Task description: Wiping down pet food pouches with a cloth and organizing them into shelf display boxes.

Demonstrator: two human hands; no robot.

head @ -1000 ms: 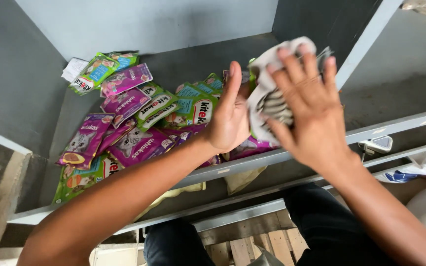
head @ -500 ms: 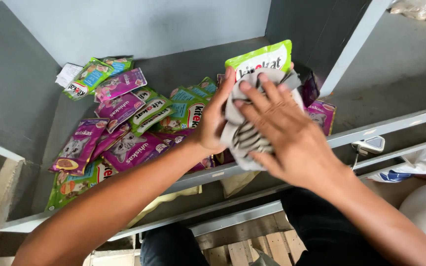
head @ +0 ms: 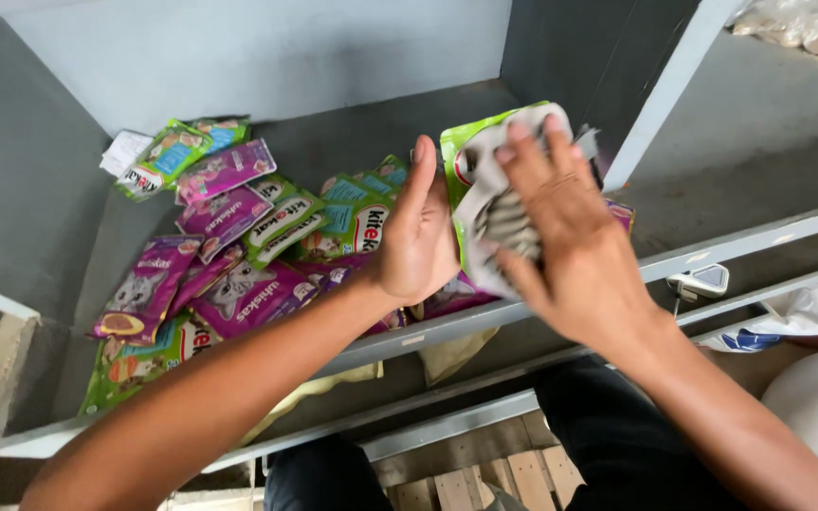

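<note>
1. I see one grey metal shelf [head: 314, 142] with a raised front lip, filling most of the view; its right end is cut off by an upright divider [head: 660, 90].
2. Two hands work at the right of it. My left hand [head: 418, 241] stands edge-on, fingers straight and together, palm pressed against the left side of the stack. My right hand [head: 560, 222] lies over the stack's front, fingers spread and curled round it, gripping.
3. One stack of pouches [head: 485, 199] sits upright between the hands, just above the shelf's near lip. The front pouch is grey-white with a striped cat picture, the back one bright green. I cannot count how many are in it; my fingers cover most.
4. Loose pouches [head: 239, 255] lie scattered to the left: I count roughly six purple and seven green, overlapping, so the number is uncertain.
5. One small white clip [head: 702, 281] hangs near the lower rail at right.
</note>
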